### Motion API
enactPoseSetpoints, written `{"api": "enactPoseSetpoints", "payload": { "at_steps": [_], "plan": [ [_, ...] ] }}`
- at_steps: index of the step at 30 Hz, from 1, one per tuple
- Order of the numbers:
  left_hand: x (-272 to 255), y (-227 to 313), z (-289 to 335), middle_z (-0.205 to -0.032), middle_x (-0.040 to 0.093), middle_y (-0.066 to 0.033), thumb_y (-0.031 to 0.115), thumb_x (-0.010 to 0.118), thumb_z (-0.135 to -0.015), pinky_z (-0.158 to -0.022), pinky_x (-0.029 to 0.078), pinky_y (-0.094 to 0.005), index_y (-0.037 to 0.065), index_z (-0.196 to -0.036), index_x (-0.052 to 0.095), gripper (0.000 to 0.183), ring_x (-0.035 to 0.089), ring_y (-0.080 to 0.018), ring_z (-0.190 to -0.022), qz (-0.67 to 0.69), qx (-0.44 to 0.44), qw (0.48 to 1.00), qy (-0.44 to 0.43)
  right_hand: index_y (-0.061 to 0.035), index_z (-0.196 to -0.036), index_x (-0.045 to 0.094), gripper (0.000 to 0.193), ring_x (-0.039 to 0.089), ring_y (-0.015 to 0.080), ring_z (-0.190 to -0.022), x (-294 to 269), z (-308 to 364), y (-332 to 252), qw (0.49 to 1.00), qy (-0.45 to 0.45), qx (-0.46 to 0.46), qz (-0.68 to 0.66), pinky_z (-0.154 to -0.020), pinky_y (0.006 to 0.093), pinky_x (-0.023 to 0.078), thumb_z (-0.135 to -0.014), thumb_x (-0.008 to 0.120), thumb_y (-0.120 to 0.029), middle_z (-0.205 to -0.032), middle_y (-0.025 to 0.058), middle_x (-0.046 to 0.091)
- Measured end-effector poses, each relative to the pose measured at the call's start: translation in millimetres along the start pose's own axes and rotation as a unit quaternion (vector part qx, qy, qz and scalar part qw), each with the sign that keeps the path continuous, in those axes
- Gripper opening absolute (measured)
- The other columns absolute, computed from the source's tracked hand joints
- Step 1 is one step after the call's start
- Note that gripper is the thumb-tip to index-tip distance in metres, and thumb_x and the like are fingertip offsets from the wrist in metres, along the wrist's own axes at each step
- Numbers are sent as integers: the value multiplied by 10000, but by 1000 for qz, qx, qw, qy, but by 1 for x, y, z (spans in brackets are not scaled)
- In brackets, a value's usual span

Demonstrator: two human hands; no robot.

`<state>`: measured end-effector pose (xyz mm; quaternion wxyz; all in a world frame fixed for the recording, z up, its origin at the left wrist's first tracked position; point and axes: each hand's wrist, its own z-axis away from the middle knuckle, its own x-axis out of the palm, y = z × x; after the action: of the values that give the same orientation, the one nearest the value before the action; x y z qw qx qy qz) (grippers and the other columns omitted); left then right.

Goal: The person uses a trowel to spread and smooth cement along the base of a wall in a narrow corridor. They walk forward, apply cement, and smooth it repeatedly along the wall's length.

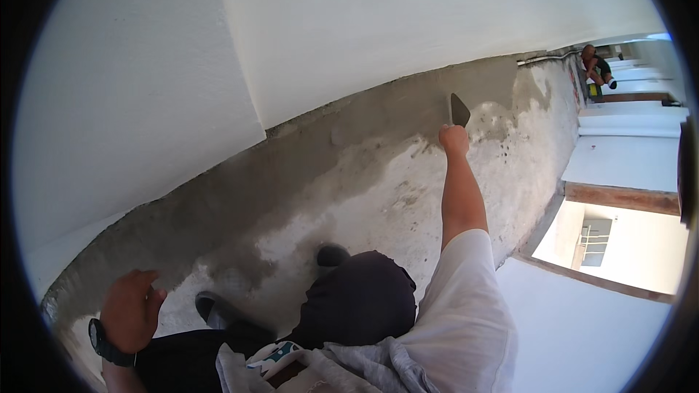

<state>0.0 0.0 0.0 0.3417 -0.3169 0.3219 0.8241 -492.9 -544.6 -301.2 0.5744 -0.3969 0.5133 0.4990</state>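
Observation:
My right hand (454,138) is stretched far out and grips the handle of a flat metal trowel (459,110). The blade rests against the wet grey plaster band (378,113) along the foot of the white wall (378,22). My left hand (131,309), with a black watch on the wrist, hovers low at the left near the grey band, fingers loosely curled and holding nothing. I am crouched; my dark trousers (357,302) and black shoes (218,309) show below.
The rough concrete floor (408,196) is patchy, damp and grey near the wall. Another person (597,65) crouches far off at the upper right. White walls and a wooden-framed opening (619,200) lie to the right.

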Motion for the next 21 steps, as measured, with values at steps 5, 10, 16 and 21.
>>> {"api": "enactPoseSetpoints", "payload": {
  "at_steps": [5, 10, 16, 21],
  "plan": [
    [8, 3, -3, -1005, 659, -185, 146, 701, -921, -849, 489, -481, 27, -1163, 671, 271, 617, -411, -957, -45, 59, 994, 83, 57, -1087, 707, 460, 705, 436, -1060, 24, 17, -13, 999, 14, -45, -25, -900, 507, 569, -939, 658, -376, -1092, 277, 729],
    [-7, 5, -1, -997, 657, -188, 134, 704, -911, -844, 489, -479, 22, -1167, 668, 283, 617, -413, -951, -18, 41, 998, 48, 60, -1010, 674, 466, 703, 470, -983, 40, 80, -26, 991, 15, -121, -58, -854, 543, 559, -943, 654, -401, -993, 307, 718],
    [-23, 10, 8, -892, 643, -160, 111, 693, -898, -770, 480, -468, 8, -1179, 659, 301, 618, -395, -847, 11, 91, 995, 44, 67, -968, 662, 466, 703, 492, -894, 39, 147, -47, 978, -10, -191, -87, -797, 554, 564, -933, 665, -398, -907, 319, 709],
    [-26, 14, 22, -857, 623, -143, 93, 701, -887, -741, 465, -460, -9, -1175, 660, 309, 605, -368, -810, 26, 118, 992, 34, 81, -931, 657, 456, 696, 506, -879, 37, 194, -70, 964, -32, -230, -132, -779, 555, 561, -925, 677, -375, -884, 333, 697]
  ]
}}
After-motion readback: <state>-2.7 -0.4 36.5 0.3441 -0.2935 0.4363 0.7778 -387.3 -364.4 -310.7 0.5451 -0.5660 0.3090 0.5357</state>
